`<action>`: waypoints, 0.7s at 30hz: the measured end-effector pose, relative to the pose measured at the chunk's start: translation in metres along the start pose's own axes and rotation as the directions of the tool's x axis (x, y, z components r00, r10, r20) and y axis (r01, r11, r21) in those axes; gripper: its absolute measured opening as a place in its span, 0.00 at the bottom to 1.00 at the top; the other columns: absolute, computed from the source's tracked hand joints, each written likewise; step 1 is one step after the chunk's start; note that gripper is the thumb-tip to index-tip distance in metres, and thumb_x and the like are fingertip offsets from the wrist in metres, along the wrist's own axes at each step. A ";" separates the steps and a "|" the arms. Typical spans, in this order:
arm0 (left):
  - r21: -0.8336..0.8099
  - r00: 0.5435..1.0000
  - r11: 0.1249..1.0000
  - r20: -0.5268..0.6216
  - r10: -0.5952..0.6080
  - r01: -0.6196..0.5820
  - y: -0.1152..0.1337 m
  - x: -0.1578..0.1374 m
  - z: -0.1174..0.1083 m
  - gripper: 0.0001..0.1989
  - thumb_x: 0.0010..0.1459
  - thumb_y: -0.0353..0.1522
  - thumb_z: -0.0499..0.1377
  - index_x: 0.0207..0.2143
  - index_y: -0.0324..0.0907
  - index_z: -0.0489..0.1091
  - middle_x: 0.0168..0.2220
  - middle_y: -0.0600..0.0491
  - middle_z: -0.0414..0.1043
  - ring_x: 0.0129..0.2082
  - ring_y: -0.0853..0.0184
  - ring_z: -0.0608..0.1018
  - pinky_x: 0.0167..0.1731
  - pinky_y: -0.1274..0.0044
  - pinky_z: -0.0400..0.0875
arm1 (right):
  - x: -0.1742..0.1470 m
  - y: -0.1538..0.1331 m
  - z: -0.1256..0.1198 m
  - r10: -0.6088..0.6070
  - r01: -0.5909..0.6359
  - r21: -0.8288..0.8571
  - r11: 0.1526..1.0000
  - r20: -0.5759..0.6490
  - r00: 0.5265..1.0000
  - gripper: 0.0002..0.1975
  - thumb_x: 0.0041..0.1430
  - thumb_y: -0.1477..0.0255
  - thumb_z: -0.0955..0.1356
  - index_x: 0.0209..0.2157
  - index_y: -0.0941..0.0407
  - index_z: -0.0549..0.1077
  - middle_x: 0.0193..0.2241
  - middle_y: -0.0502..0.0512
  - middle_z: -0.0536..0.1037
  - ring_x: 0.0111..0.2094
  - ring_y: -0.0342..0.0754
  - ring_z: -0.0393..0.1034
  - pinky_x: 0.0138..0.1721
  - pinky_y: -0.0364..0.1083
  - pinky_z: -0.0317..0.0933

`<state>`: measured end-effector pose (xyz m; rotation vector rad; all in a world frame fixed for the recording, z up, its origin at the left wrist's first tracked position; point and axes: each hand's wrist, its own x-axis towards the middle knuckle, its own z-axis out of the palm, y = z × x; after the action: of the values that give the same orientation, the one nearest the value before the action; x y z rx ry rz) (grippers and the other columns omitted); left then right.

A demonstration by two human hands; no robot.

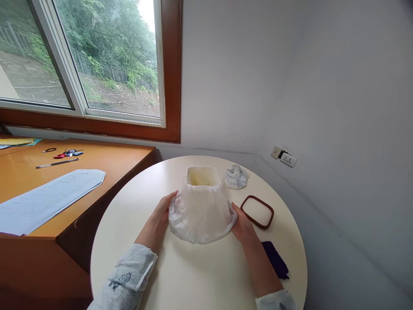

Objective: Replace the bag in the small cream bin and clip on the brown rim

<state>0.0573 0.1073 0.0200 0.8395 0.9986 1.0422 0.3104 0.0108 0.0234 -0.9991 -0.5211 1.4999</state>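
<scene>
The bag (pixel 201 215) is white, the frame (pixel 271 216) brown, the cloth (pixel 275 261) dark purple.

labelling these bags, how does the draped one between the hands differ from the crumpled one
The draped bag spreads wide; the crumpled bag is bunched smaller. The left hand and right hand hold the draped bag's sides; the crumpled bag lies untouched. Both look whitish.

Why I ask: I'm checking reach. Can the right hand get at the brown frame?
Probably yes: the brown frame lies beside the right hand with no object between, though that hand holds the plastic bag.
</scene>
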 end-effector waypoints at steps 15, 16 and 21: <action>0.126 0.975 0.967 0.032 0.219 -0.221 0.087 0.000 -0.008 0.32 0.39 0.21 0.54 0.51 0.35 0.64 0.35 0.46 0.74 0.18 0.76 0.69 0.19 0.82 0.65 | 0.014 -0.080 0.011 -0.203 0.199 -0.056 0.978 -0.088 0.975 0.17 0.44 0.75 0.67 0.40 0.54 0.71 0.37 0.53 0.76 0.34 0.45 0.70 0.27 0.40 0.63; 0.138 0.970 0.960 0.045 0.240 -0.244 0.094 -0.003 -0.007 0.32 0.39 0.20 0.54 0.52 0.36 0.63 0.37 0.46 0.74 0.18 0.77 0.69 0.19 0.82 0.65 | 0.014 -0.085 0.014 -0.222 0.219 -0.053 0.974 -0.073 0.972 0.18 0.43 0.76 0.67 0.41 0.53 0.70 0.38 0.53 0.76 0.34 0.45 0.70 0.27 0.40 0.62; 0.205 0.932 0.910 0.107 0.345 -0.361 0.122 -0.018 -0.001 0.36 0.36 0.20 0.54 0.53 0.40 0.62 0.43 0.45 0.71 0.24 0.74 0.72 0.22 0.82 0.65 | 0.014 -0.101 0.022 -0.289 0.295 -0.140 0.945 0.061 0.955 0.20 0.42 0.77 0.65 0.41 0.52 0.70 0.37 0.52 0.76 0.32 0.44 0.70 0.27 0.40 0.62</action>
<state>0.0172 0.1264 0.1354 1.2679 0.9350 1.2118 0.3508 0.0493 0.1111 -0.9598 -0.7832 1.2302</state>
